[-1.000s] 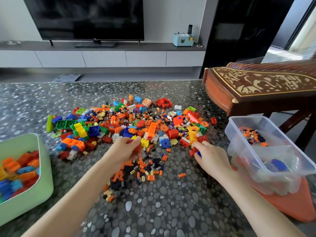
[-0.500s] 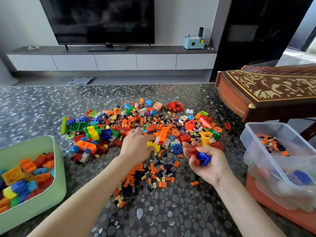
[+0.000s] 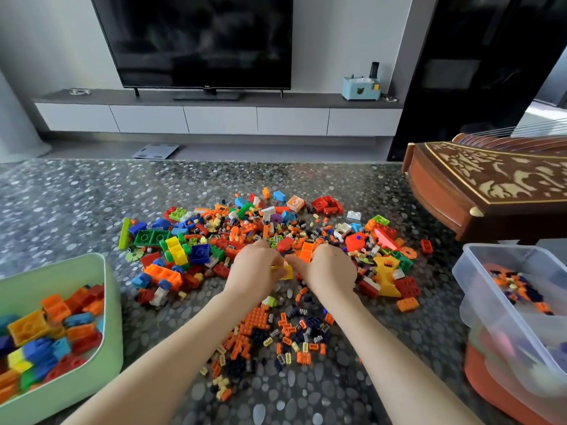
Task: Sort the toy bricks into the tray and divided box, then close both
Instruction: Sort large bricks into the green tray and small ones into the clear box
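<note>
A heap of mixed toy bricks (image 3: 306, 223) covers the middle of the speckled table, with tiny orange and dark bricks (image 3: 260, 326) spread nearer me. My left hand (image 3: 254, 271) and my right hand (image 3: 331, 271) meet knuckles-up at the heap's near edge. Both pinch a small yellow brick (image 3: 284, 273) between them. My right palm faces down, so anything inside it is hidden. A green tray (image 3: 108, 302) with big bricks stands at the left. The clear divided box (image 3: 472, 283) with tiny pieces stands at the right.
An orange lid (image 3: 487, 388) lies under the clear box. A carved wooden instrument (image 3: 491, 191) juts over the table's far right corner. Bare tabletop shows beyond the heap and along the near edge between my forearms and the containers.
My right hand, which cupped blue and red pieces palm-up, has turned over and moved left to meet my left hand at the yellow brick. The camera has tilted and come closer.
</note>
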The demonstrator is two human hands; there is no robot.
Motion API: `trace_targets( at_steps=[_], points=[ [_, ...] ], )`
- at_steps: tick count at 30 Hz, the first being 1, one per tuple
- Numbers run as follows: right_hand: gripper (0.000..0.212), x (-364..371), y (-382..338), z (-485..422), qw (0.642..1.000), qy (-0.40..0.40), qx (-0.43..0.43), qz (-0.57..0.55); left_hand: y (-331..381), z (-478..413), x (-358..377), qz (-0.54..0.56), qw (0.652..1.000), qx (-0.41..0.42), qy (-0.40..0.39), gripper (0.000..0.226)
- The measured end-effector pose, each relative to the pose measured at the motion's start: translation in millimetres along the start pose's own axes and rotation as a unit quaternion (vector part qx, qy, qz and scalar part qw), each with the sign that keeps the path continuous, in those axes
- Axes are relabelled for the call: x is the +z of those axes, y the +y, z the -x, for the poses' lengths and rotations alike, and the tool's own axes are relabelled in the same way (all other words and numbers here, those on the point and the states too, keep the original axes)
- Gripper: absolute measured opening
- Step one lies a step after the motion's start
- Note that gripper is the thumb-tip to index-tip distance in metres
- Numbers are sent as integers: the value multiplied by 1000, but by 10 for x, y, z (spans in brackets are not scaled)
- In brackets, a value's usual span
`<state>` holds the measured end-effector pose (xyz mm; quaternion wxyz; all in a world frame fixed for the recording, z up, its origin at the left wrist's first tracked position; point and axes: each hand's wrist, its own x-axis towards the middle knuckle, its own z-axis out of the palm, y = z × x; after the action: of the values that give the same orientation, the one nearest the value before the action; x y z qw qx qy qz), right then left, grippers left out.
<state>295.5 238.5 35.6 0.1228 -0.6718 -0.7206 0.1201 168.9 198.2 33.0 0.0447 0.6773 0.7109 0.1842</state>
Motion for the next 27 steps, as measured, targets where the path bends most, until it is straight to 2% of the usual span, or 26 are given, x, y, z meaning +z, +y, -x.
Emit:
trace_targets(
  at_steps=[2,6,8,9,10,11,13,14,15,18,21,23,24,27],
  points=[
    [53,44,-41,-24,1000,-20,10,11,-67,42,-21,102,993,-49,30,15],
    [42,36,-24,4,999,-11,25,-39,-136,111,-98,210,972,-101,26,11],
    [37,-17,8,89,996,2,-3,-88,-144,125,-126,302,942,-147,28,11],
    [28,-38,31,137,991,-2,-20,-133,-137,125,-131,358,916,-178,27,10],
    [23,-58,41,185,980,-13,-29,-198,-131,133,-135,410,887,-210,24,9],
    [28,-85,46,234,958,-36,-17,-285,-113,130,-138,456,858,-235,16,7],
    [31,-139,16,329,887,-106,39,-449,-83,152,-148,551,795,-254,-5,8],
    [27,-167,-5,368,858,-127,67,-493,-65,161,-143,600,760,-248,-15,9],
    [25,-186,-27,394,846,-136,80,-509,-53,175,-136,634,736,-237,-22,10],
    [16,-215,-56,421,853,-131,93,-496,-29,204,-98,666,713,-220,-27,10],
    [18,-246,-51,418,813,-158,125,-547,-41,236,-74,686,689,-228,-47,16],
    [18,-272,-60,415,774,-181,141,-590,-41,267,-101,664,704,-243,-64,13],
    [18,-281,-63,416,770,-186,141,-594,-37,279,-117,631,731,-250,-68,9],
    [20,-239,-79,413,792,-161,137,-573,-61,294,-157,455,863,-217,-23,5]
  ],
)
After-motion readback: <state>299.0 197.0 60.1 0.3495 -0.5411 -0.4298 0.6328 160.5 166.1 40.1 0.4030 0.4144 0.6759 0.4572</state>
